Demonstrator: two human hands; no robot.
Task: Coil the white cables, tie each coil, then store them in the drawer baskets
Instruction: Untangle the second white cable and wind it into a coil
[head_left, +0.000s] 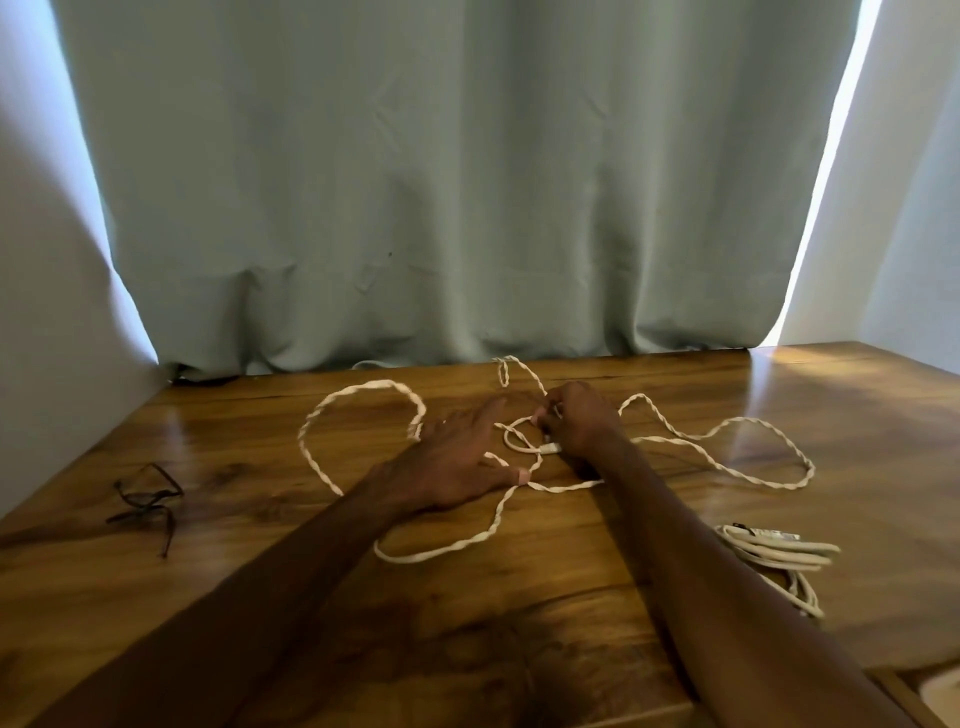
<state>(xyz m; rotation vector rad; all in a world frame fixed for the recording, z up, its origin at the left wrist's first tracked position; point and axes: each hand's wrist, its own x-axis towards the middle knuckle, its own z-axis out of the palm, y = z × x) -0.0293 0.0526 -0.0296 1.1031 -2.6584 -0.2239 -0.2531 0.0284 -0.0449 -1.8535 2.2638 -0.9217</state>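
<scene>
Both hands on the twisted cable (675, 439). My right hand (582, 421) pinches its plug end to start a coil; my left hand (457, 457) lies open and flat, pinning slack.

Glossy wooden surface (208, 519), knotty grain. Dark-framed eyeglasses (148, 496) lie folded near left edge. Grey-green curtain (441, 182) hangs behind, hem touching back edge; pale walls (41, 234) flank it.

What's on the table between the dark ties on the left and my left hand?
In the head view, a big loop of the loose white cable lies between the dark ties and the left hand; otherwise bare wooden table.
</scene>
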